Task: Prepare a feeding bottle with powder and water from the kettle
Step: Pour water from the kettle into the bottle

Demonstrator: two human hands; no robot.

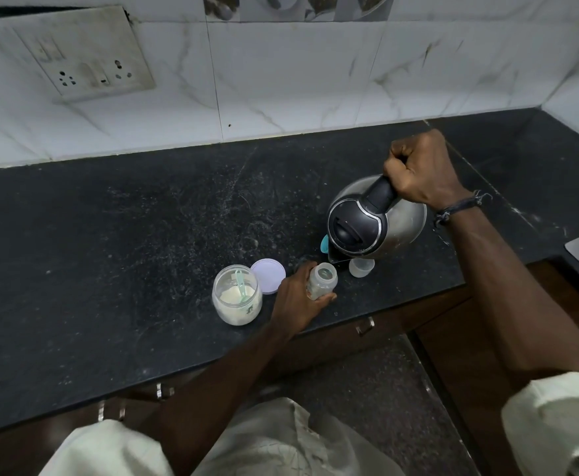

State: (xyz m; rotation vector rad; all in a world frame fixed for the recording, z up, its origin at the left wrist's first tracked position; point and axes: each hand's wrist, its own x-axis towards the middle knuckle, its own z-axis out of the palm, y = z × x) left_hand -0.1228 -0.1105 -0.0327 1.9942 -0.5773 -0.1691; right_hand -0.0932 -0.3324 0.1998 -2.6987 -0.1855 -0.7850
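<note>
My right hand grips the black handle of a steel kettle, held tilted with its spout right over the mouth of the clear feeding bottle. My left hand holds that bottle upright on the black counter. Just left of it stands an open glass jar of pale powder with a green scoop inside. The jar's lilac lid lies flat behind it. A clear bottle cap sits under the kettle, and a teal piece peeks out beside the spout.
A tiled wall with a socket panel runs behind the counter. The counter's front edge is close to the bottle, with wooden drawers below. The counter turns a corner at the right.
</note>
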